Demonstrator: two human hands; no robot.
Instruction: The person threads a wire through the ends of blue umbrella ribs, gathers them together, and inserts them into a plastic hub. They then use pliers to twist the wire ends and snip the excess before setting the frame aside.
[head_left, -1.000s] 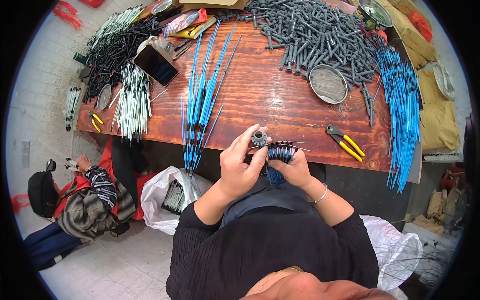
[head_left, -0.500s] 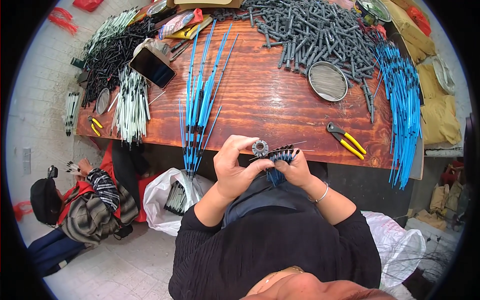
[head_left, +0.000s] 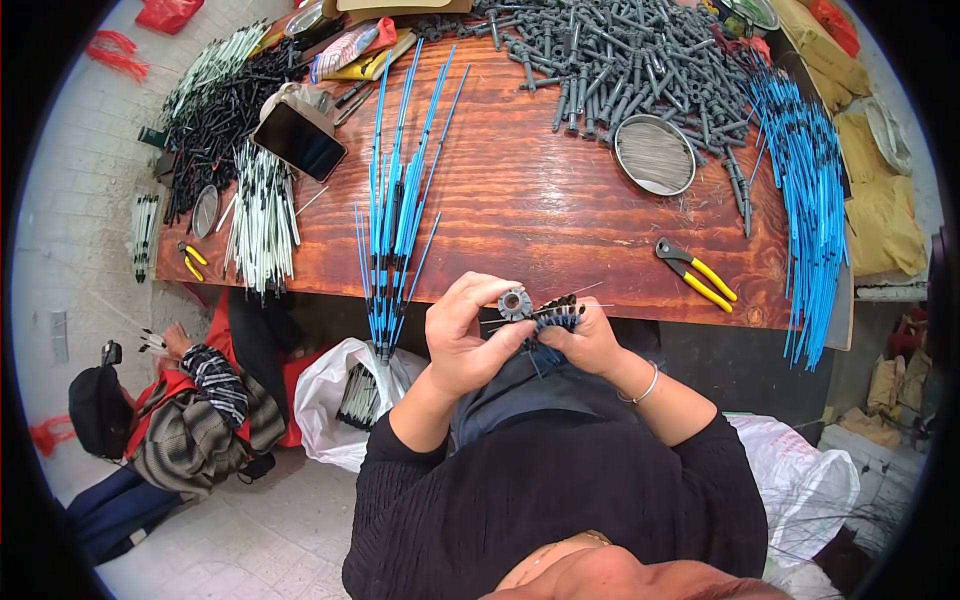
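My left hand [head_left: 462, 338] is closed, thumb and fingers gripping a grey ribbed plastic part [head_left: 514, 302] with a round hole facing up. Close beside it, my right hand [head_left: 592, 340] is closed around a bundle of blue rods with black fittings [head_left: 556, 318]. The bundle meets the grey part and the left thumb, and its lower end hangs below the hands. Thin metal wires [head_left: 590, 288] stick out sideways from between the hands. Exactly how wires and grey part meet is too small to tell. Both hands are just in front of the table's near edge.
On the wooden table [head_left: 480, 190] lie blue rods [head_left: 398, 200], a phone [head_left: 300, 140], yellow-handled pliers [head_left: 695, 274] and a round dish of thin wires [head_left: 655, 158]. Grey plastic parts [head_left: 600, 70] are heaped at the back; more blue rods [head_left: 812, 220] lie right. A co-worker [head_left: 190, 400] is at left.
The grey part has shifted slightly left and down in my left hand, and the wires have changed angle. Both hands keep their holds. The co-worker's hand has moved a little.
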